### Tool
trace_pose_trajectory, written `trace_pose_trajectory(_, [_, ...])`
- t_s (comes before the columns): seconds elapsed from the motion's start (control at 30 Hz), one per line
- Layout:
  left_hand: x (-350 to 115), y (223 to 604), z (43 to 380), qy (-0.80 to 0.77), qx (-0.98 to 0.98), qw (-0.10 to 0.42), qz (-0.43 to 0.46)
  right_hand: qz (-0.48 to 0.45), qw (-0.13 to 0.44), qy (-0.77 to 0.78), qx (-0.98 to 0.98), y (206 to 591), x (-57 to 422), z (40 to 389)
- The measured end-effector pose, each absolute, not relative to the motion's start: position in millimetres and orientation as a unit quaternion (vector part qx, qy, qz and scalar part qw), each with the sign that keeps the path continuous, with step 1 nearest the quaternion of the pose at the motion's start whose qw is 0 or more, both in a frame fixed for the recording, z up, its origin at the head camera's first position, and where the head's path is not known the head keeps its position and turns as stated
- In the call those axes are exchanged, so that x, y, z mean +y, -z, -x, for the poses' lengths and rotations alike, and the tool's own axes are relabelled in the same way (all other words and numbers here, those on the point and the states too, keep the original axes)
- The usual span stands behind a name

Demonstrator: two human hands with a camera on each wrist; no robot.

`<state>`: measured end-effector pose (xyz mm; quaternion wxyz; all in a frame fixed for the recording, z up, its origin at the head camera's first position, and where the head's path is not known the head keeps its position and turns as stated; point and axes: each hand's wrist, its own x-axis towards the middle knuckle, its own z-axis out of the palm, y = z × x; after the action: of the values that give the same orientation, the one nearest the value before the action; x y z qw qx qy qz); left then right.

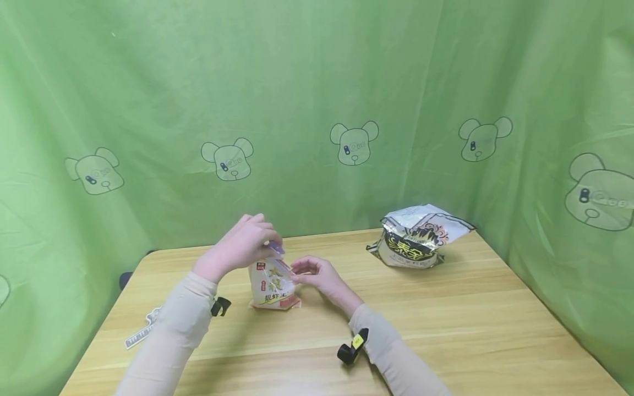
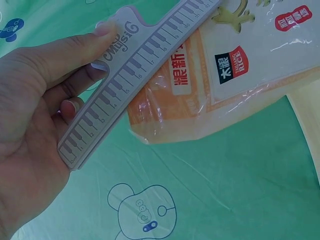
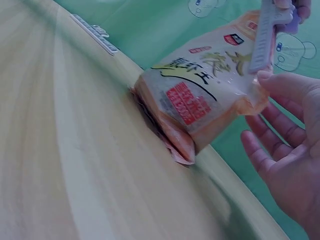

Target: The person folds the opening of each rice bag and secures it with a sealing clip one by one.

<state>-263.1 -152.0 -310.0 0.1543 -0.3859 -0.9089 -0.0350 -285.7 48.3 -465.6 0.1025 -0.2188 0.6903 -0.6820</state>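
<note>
A rice bag [image 1: 269,286], white and orange with a clear film edge, stands upright on the table near its middle. My left hand [image 1: 242,245] is over its top, gripping a bag clip [image 2: 140,65] printed with piano keys. The clip lies across the bag's top edge; whether its bars are fully closed cannot be told. My right hand [image 1: 319,278] is at the bag's right side. In the right wrist view, its thumb [image 3: 287,85] pinches the bag's upper corner beside the clip's end, with the other fingers partly behind the bag.
Another silver and black bag [image 1: 411,245], its top folded over, stands at the back right of the wooden table [image 1: 446,330]. A second piano-key clip [image 1: 141,334] lies at the left, partly covered by my left sleeve. Green curtain [image 1: 297,82] surrounds the table's back and sides.
</note>
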Motion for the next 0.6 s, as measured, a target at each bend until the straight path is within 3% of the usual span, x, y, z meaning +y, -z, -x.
trace_pose_trajectory(0.6, [-147.6,321.8,264.7,0.043,-0.907,0.151,0.390,0.225,0.151,0.660,0.701,483.3,57.6,300.3])
